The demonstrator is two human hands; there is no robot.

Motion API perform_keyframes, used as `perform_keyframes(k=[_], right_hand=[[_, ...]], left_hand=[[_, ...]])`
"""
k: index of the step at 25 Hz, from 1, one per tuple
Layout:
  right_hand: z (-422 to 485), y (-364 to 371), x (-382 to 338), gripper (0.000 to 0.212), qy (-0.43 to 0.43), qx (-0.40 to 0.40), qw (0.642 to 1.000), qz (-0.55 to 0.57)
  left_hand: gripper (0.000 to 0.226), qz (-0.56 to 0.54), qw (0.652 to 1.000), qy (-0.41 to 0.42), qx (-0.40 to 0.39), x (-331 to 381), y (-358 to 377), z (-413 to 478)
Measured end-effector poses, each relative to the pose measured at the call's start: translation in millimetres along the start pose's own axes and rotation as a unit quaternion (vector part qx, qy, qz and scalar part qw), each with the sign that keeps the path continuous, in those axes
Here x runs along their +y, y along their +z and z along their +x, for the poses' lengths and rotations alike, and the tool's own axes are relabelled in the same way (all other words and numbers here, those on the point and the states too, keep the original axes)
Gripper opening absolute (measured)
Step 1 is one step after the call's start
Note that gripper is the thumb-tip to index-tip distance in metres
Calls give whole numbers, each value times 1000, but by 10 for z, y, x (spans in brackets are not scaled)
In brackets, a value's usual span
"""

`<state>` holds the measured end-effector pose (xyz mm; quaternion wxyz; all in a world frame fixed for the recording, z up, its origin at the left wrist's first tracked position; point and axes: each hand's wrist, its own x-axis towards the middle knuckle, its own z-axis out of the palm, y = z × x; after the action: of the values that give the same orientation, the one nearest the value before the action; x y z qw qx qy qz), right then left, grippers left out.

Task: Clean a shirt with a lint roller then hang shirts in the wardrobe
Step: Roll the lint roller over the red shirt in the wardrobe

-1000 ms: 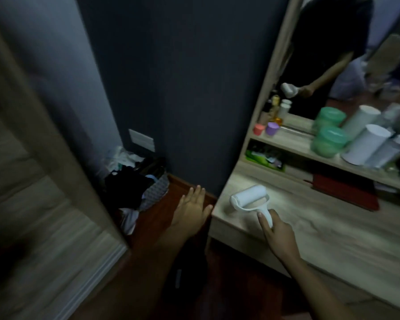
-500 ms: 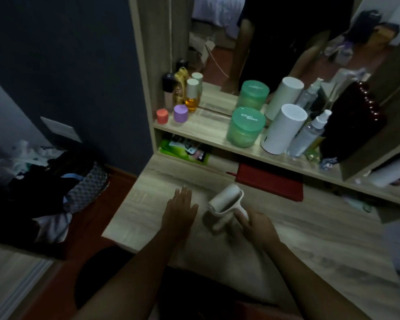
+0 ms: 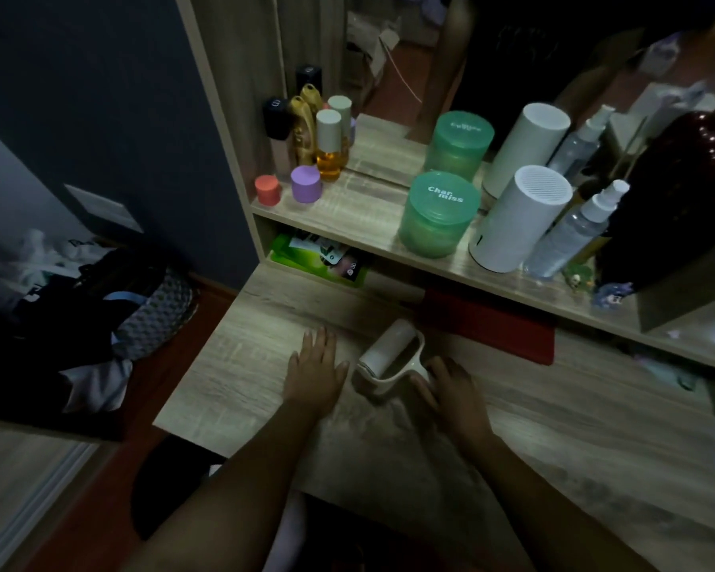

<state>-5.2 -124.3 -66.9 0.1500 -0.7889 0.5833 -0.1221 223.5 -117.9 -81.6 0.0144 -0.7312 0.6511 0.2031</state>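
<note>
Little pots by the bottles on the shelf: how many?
2: a red pot at the shelf's left end, a purple pot beside it on its right. More may hide behind the bottles.

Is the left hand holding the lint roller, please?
No, the left hand lies flat on the desk; the right hand grips the lint roller.

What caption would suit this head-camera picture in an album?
Wooden dressing table: right hand holds a white lint roller, left hand flat beside it, below a shelf of jars.
</note>
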Motion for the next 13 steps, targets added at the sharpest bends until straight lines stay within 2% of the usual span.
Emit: perform_keyframes(k=[4, 6, 8, 10, 13], right_hand=[[-38, -90, -75, 46, 19, -4, 1000, 7], [2, -227, -274, 51, 6, 19, 999, 48], [116, -411, -637, 57, -70, 49, 992, 91], [301, -598, -1157, 51, -167, 77, 975, 126], [618, -876, -2230, 43, -253, 85, 951, 154]], left_hand=[[57, -68, 997, 16, -19, -78, -206, -18], [57, -72, 997, 31, 3, -228, -458, -96], [57, -52, 997, 49, 36, -459, -817, -233], [58, -28, 996, 50, 72, -776, -1292, -463], [59, 9, 986, 2, 168, -1443, -2121, -964]])
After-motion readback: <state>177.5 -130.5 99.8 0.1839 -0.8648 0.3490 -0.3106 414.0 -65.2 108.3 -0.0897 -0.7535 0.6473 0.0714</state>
